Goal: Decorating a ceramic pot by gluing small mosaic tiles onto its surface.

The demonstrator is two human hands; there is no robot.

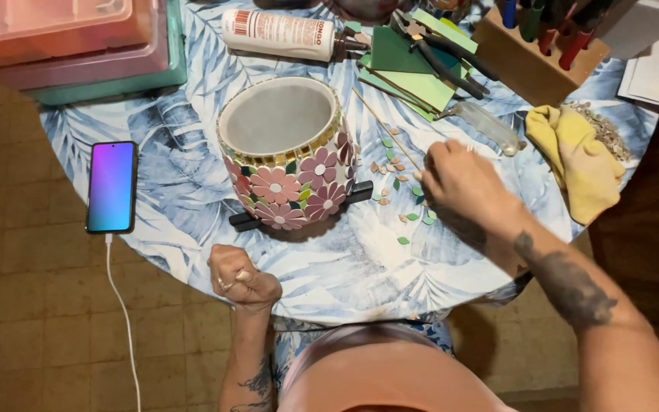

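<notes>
Fisted at the near table edge, left hand [242, 276] holds nothing — right hand [463, 181], fingers curled down, reaches among small tile pieces [398, 177] beside the flower-mosaic pot [287, 152], perhaps picking one.

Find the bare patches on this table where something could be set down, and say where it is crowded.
Free: between the phone and the mosaic pot; also the near edge between the left hand and right hand. Crowded: the tile pieces and the pliers beyond.
</notes>
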